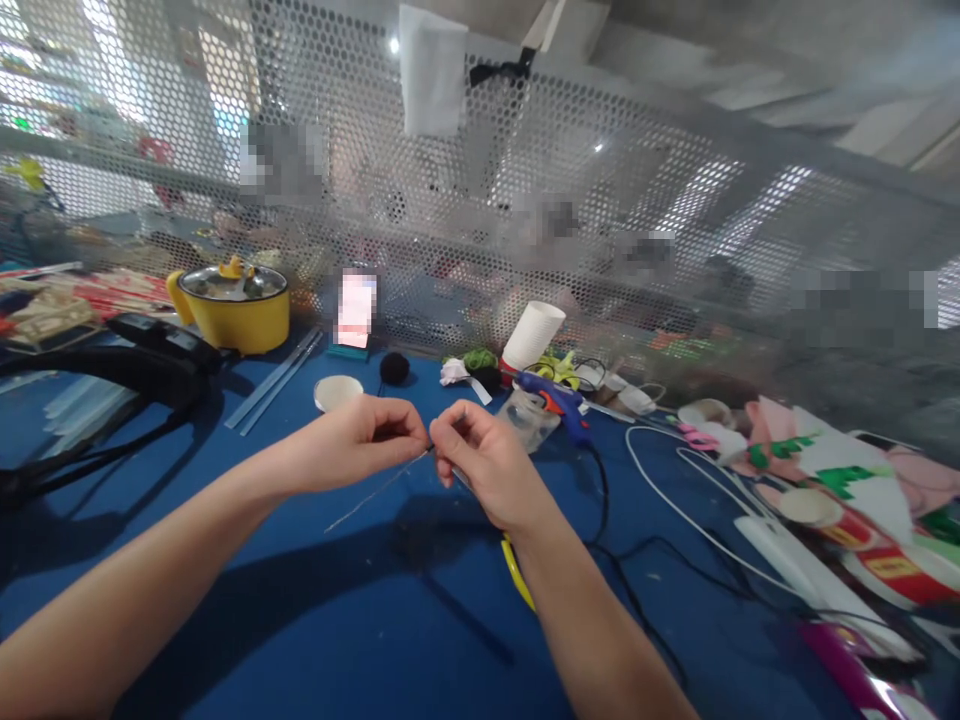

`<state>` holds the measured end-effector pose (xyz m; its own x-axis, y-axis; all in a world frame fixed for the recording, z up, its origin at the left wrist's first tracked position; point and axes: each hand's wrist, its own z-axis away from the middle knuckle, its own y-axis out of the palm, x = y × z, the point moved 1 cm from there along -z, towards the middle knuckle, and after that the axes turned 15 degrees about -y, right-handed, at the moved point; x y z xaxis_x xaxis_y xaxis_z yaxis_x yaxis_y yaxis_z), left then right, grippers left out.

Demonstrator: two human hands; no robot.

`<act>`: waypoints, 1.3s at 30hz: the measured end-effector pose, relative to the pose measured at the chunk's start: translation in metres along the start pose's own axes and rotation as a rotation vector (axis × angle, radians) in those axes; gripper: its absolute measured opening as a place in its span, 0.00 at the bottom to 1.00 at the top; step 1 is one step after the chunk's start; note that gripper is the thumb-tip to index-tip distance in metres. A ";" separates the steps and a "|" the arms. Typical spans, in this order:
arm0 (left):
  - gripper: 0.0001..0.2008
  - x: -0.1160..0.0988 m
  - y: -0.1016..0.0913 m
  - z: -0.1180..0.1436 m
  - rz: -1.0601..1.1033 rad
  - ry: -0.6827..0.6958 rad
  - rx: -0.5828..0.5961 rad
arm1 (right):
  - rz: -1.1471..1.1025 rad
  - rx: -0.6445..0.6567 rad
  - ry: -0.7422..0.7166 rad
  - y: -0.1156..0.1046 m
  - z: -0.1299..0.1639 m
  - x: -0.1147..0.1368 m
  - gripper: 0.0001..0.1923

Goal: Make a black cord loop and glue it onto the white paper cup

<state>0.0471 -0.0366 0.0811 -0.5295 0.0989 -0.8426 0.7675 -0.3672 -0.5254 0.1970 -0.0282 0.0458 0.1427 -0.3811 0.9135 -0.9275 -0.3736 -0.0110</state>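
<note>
Two hands are meeting above the tabletop [315, 620]: a thin wire [379, 490] is being pinched by left hand [360, 440] and right hand [484, 460] fingers, trailing down-left.

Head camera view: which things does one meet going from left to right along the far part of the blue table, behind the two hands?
yellow pot → clear sticks → round white disc → black pompom → white paper cup → blue glue gun → pink scissors → pink and green paper shapes

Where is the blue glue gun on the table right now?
The blue glue gun lies just right of centre in the head view, beyond the right hand, below the tilted white cup.
</note>
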 end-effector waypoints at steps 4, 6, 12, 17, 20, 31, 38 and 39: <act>0.09 0.002 0.003 -0.001 -0.032 -0.014 -0.019 | 0.164 0.016 -0.011 -0.002 0.000 0.000 0.14; 0.10 0.003 0.005 -0.002 -0.053 -0.022 -0.037 | 0.232 0.017 -0.011 -0.003 -0.001 0.001 0.14; 0.08 0.014 0.013 -0.010 -0.080 -0.060 -0.095 | 0.365 0.005 -0.028 -0.004 -0.003 -0.002 0.12; 0.10 0.019 0.017 -0.016 0.051 -0.062 -0.071 | 0.221 -0.007 -0.008 -0.003 -0.005 -0.010 0.13; 0.10 0.019 0.021 -0.018 0.242 -0.117 0.002 | 0.000 0.009 -0.012 -0.004 -0.008 -0.015 0.14; 0.09 0.035 0.032 -0.029 0.333 -0.143 -0.017 | 0.099 -0.038 -0.029 -0.012 -0.012 -0.033 0.16; 0.08 0.038 0.035 -0.032 0.231 -0.067 -0.138 | 0.162 -0.064 -0.019 -0.011 -0.011 -0.041 0.18; 0.08 0.038 0.035 -0.032 0.234 -0.069 -0.139 | 0.146 -0.073 -0.010 -0.011 -0.011 -0.041 0.18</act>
<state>0.0656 -0.0158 0.0267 -0.3520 -0.0387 -0.9352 0.9115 -0.2415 -0.3330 0.1974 0.0012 0.0128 0.0075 -0.4352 0.9003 -0.9613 -0.2511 -0.1134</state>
